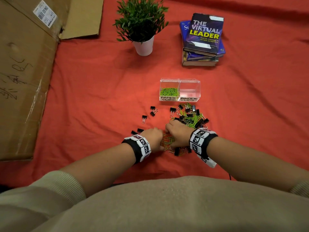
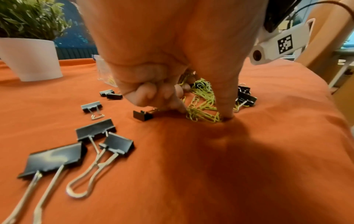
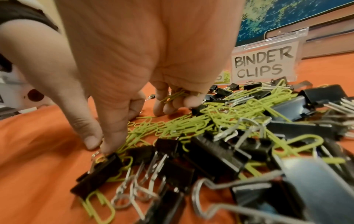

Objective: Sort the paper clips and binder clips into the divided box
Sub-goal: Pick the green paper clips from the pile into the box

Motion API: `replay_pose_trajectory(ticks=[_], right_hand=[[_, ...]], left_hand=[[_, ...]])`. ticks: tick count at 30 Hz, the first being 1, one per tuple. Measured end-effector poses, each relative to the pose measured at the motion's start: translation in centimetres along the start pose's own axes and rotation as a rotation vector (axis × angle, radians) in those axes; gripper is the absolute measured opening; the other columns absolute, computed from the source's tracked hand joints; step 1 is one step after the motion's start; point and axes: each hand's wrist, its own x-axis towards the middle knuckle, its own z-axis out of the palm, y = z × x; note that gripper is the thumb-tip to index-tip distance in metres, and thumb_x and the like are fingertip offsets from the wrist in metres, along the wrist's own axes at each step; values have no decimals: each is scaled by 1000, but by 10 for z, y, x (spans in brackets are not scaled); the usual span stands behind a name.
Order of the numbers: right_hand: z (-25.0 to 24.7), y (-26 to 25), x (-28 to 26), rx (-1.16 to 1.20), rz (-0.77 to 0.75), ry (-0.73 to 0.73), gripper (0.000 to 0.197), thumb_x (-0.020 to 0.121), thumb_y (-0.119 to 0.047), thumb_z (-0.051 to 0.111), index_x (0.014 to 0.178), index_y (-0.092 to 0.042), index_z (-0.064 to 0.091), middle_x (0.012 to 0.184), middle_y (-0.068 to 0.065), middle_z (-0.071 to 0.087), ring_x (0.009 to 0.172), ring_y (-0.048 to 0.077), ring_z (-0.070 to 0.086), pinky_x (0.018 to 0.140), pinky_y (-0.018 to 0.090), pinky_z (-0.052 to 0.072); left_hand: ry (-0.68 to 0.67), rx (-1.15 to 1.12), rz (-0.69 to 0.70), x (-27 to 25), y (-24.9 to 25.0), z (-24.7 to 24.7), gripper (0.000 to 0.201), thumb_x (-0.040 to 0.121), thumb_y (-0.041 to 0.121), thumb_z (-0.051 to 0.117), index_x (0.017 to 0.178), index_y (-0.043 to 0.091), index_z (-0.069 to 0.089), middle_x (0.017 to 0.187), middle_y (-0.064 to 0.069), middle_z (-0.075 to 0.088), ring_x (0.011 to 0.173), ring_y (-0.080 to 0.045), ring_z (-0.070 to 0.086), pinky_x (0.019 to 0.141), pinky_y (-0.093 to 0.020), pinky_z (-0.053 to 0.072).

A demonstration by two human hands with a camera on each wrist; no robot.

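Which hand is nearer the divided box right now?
Right. The right hand sits in the mixed clip pile directly in front of the divided box, while the left hand is further to the left and slightly nearer the person.

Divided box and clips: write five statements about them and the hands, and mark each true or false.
1. The paper clip compartment of the divided box already holds green paper clips. True.
2. The binder clip compartment is full of black binder clips. False: it looks empty; the binder clips lie on the red cloth.
3. Both hands are down at the paper clips on the cloth. True: the left hand and right hand meet over them.
4. The right hand has green paper clips in its curled fingers. True.
5. The potted plant stands between the box and the person. False: it stands beyond the box, left of the stacked books.
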Motion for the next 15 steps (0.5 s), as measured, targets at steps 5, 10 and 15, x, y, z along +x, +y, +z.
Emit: replay_pose_trajectory(ticks=[5, 10, 15], right_hand=[[4, -3, -2, 44, -2, -39, 43, 73, -25, 74, 106, -7, 53, 113, 10, 50, 109, 26, 44, 93, 38, 42], [4, -3, -3, 94, 33, -46, 19, 83, -9, 58, 101, -7, 61, 110, 12, 59, 110, 28, 50, 92, 36, 42], [-9, 3, -4, 277, 160, -84, 16, 85, -22, 66, 99, -14, 64, 101, 6, 68, 89, 20, 62, 72, 28, 44]], left_hand=[[-54, 22, 83, -2, 0, -1, 45, 85, 39, 63, 113, 4, 56, 117, -16, 58, 108, -35, 60, 88, -41, 48], [-89, 42, 93, -3, -1, -3, 31, 87, 26, 58, 109, 4, 58, 115, -16, 60, 107, -35, 61, 85, -40, 49], [-99, 60, 100, -4, 0, -1, 30, 86, 22, 56, 110, 4, 55, 114, -17, 59, 104, -36, 61, 82, -41, 49]])
